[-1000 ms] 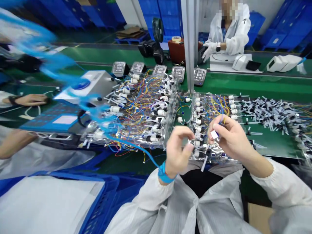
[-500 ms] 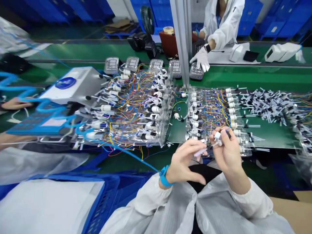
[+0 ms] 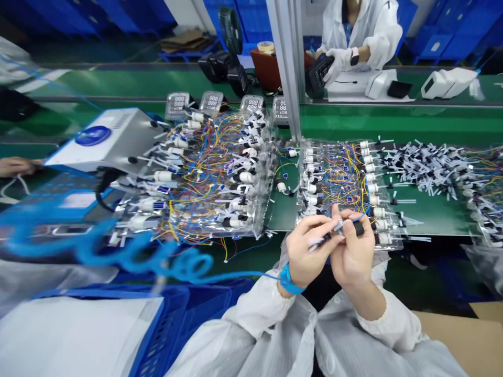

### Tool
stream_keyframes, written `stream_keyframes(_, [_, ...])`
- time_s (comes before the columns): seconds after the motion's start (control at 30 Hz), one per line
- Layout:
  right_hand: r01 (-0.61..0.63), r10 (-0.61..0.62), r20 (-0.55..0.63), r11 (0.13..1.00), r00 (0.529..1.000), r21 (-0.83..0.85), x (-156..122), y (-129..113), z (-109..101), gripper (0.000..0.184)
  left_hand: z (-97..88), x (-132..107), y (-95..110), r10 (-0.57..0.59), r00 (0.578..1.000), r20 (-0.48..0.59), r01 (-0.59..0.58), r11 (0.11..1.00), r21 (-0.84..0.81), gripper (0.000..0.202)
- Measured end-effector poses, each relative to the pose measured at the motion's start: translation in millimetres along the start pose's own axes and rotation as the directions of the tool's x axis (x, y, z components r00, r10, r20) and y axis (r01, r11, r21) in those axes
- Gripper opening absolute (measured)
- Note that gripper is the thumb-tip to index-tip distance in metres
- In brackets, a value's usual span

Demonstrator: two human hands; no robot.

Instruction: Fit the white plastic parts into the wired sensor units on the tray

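Head view shows the left hand [image 3: 307,250], its wrist ringed by a blue elastic strap [image 3: 290,281], pinching the thin pale end of a small black-and-white cylinder part [image 3: 356,229] between thumb and forefinger. The right hand [image 3: 353,254] is closed around the part's dark body, and both hands meet just in front of the near edge of the green bench [image 3: 432,214]. It looks like a fitting step, with the tube being seated on the body (the joint itself is hidden by fingers). The next move seems to call for a steady, aligned push rather than force.

At far left a co-worker's bare hand [image 3: 15,166] rests on the bench. A blurred blue coiled cord [image 3: 129,251] sweeps across to the strap and could snag. Behind it stand a white box with a round blue label [image 3: 102,141] and a clear plastic tray of wired parts [image 3: 212,178]. A second clear tray [image 3: 338,173] lies just beyond the hands, crowding them. Further right, loose black and white tube pieces [image 3: 428,167] are heaped.
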State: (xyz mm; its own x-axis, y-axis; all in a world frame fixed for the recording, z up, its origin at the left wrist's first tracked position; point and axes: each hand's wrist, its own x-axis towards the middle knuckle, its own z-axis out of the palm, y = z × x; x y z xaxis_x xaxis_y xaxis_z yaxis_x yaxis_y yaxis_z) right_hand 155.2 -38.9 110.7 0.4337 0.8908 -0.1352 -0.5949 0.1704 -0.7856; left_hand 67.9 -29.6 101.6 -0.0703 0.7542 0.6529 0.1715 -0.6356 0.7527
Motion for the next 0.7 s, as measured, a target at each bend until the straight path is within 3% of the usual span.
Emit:
stream_keyframes(0.07, [0.073, -0.068, 0.054, 0.994, 0.996, -0.087, 0, -2, -9, 0.032, -2.7, -1, -1, -0.094, 0.996, -0.009, 0.094, 0.995, -0.046, 0.022])
stream_keyframes(0.1, [0.11, -0.086, 0.136, 0.978, 0.987, -0.176, 1, -9, -17, 0.029, -5.6, 0, -3, -0.153, 0.988, -0.011, 0.151, 0.985, -0.081, 0.017])
stream_keyframes(0.17, [0.218, -0.022, 0.414, 0.875, 0.91, -0.433, 8, -39, -39, 0.034, -13.9, 0, -8, -0.271, 0.962, -0.026, 0.264, 0.953, -0.15, 0.013])
stream_keyframes(0.2, [0.321, 0.077, 0.579, 0.769, 0.812, -0.553, 12, -61, -52, 0.039, -18.5, 1, -11, -0.317, 0.948, -0.034, 0.306, 0.935, -0.18, 0.013])
stream_keyframes(0.27, [0.549, 0.321, 0.765, 0.548, 0.558, -0.631, 22, -111, -76, 0.04, -26.0, 3, -14, -0.371, 0.928, -0.015, 0.359, 0.907, -0.218, 0.013])
stream_keyframes(0.3, [0.637, 0.381, 0.817, 0.512, 0.433, -0.576, 25, -133, -84, 0.039, -27.9, 4, -14, -0.383, 0.924, 0.015, 0.376, 0.898, -0.227, 0.012])
stream_keyframes(0.33, [0.683, 0.368, 0.854, 0.516, 0.368, -0.517, 27, -151, -87, 0.034, -28.4, 6, -13, -0.388, 0.92, 0.052, 0.389, 0.891, -0.234, 0.012])
stream_keyframes(0.37, [0.704, 0.302, 0.887, 0.54, 0.349, -0.461, 28, -162, -87, 0.029, -27.4, 7, -10, -0.39, 0.916, 0.096, 0.401, 0.884, -0.241, 0.013])
stream_keyframes(0.4, [0.728, 0.191, 0.912, 0.553, 0.363, -0.406, 27, -167, -83, 0.028, -25.3, 9, -7, -0.389, 0.91, 0.143, 0.414, 0.876, -0.246, 0.014])
stream_keyframes(0.43, [0.754, 0.064, 0.903, 0.528, 0.424, -0.391, 25, -164, -75, 0.03, -22.5, 10, -4, -0.389, 0.902, 0.187, 0.426, 0.869, -0.25, 0.016])
stream_keyframes(0.5, [0.77, -0.055, 0.832, 0.417, 0.553, -0.484, 21, -142, -56, 0.037, -17.1, 12, 2, -0.389, 0.885, 0.256, 0.45, 0.854, -0.259, 0.02])
stream_keyframes(0.53, [0.772, -0.044, 0.827, 0.389, 0.561, -0.503, 20, -127, -48, 0.038, -15.3, 11, 4, -0.391, 0.876, 0.281, 0.462, 0.847, -0.263, 0.021])
stream_keyframes(0.63, [0.773, -0.079, 0.84, 0.444, 0.537, -0.453, 20, -86, -36, 0.028, -15.6, 5, 4, -0.418, 0.84, 0.346, 0.516, 0.811, -0.275, 0.028])
stream_keyframes(0.7, [0.735, -0.123, 0.806, 0.507, 0.579, -0.45, 20, -72, -39, 0.028, -19.2, -3, 0, -0.448, 0.815, 0.368, 0.561, 0.77, -0.304, 0.039])
